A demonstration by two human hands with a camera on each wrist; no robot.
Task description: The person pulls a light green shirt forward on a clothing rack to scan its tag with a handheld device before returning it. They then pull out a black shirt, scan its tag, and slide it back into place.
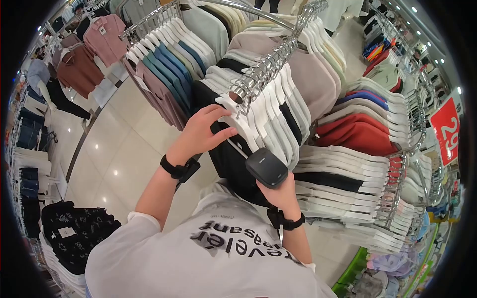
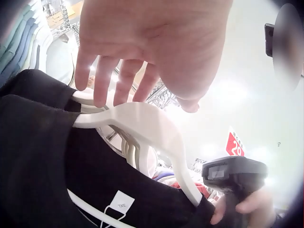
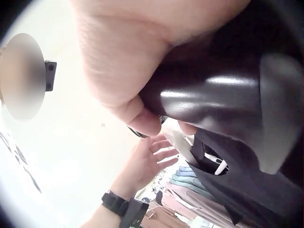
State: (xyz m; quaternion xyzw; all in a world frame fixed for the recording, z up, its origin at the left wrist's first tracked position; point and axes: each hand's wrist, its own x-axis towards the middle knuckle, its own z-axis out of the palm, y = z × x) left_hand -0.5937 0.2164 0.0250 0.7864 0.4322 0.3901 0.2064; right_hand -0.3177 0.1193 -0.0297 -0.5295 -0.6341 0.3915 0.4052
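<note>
Left hand (image 1: pixel 201 134): reaches forward, fingers slightly spread at front white hanger (image 2: pixel 159 128); contact unclear. Right hand (image 1: pixel 282 193): grips black scanner (image 1: pixel 267 168), fingers curled round its handle, near black shirt (image 1: pixel 224 166). Rail end (image 1: pixel 237 91) just beyond left fingers; tiled floor (image 1: pixel 117 144) left of shirt.

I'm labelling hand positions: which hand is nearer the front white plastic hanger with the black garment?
Left. The left hand is at the top of the hanger; the right hand is farther off, beyond one end, gripping a black handheld device.
</note>
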